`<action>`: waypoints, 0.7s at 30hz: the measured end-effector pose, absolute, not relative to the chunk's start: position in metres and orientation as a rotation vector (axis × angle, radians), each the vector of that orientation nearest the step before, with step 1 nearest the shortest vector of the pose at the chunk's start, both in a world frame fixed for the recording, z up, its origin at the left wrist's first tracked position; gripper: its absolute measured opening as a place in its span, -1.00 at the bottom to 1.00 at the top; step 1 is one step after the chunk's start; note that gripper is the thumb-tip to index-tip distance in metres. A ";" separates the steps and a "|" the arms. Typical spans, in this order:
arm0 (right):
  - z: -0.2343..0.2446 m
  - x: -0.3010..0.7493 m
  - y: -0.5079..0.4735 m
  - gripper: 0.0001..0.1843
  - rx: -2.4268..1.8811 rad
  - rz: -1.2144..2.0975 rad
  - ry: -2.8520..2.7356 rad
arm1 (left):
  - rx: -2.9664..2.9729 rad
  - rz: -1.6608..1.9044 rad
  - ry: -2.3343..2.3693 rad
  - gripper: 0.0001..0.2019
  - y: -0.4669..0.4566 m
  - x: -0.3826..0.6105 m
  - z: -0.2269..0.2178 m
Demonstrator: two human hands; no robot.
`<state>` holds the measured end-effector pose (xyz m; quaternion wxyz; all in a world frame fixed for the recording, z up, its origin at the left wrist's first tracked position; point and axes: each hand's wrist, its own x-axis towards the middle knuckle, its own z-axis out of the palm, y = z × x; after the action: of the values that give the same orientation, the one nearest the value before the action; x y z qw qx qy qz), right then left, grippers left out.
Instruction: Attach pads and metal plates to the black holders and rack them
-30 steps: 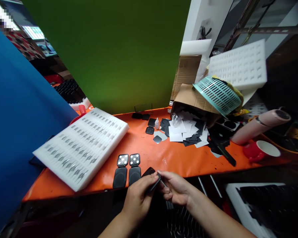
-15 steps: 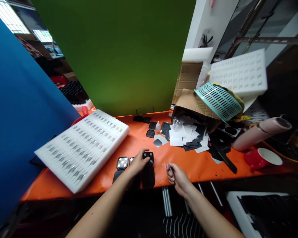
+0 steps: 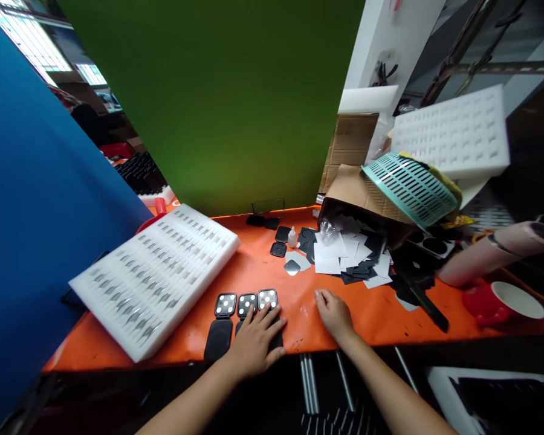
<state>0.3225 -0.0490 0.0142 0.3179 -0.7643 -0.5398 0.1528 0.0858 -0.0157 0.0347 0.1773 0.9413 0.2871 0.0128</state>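
Three black square hinged cases lie unfolded side by side near the table's front edge: a left case (image 3: 225, 305), a middle case (image 3: 247, 304) and a right case (image 3: 267, 298). Pale round dots mark each upper half. My left hand (image 3: 257, 341) is spread flat with its fingers apart over the lower halves of the middle and right cases, hiding most of them. To the right, my right hand (image 3: 334, 314) rests on the orange table with its fingers curled in. Whatever those fingers hold, if anything, is hidden.
A white foam tray (image 3: 158, 278) with rows of slots leans at left. Farther back are a small white bottle (image 3: 292, 237), another open black case (image 3: 278, 249) and a pile of white and black cards (image 3: 340, 251). A turquoise basket (image 3: 412, 187), pink flask (image 3: 494, 251) and red mug (image 3: 494, 302) stand right.
My left hand has moved from the right case's dotted half down onto the lower halves, fingers now spread. The thin tool seen in my right hand no longer shows. The view has shifted slightly.
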 end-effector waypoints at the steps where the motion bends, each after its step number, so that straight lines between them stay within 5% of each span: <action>1: 0.012 0.324 -0.047 -0.62 -2.037 0.345 -1.468 | 2.653 0.069 0.822 -0.42 -0.009 0.088 0.036; 7: 0.003 0.322 -0.041 -0.64 -2.113 0.160 -1.668 | 2.377 0.329 1.357 -0.54 0.093 0.149 0.046; 15: 0.002 0.324 -0.039 -0.65 -2.110 0.150 -1.664 | 2.230 0.140 1.527 -0.40 0.175 0.212 0.034; 21: 0.000 0.324 -0.039 -0.65 -2.100 0.177 -1.655 | 2.051 -0.043 1.691 -0.68 0.195 0.199 0.035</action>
<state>0.3241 -0.0394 0.0002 0.2291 -0.7628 -0.6013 0.0643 0.1987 0.1946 0.0350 0.2394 0.7491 0.6175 -0.0158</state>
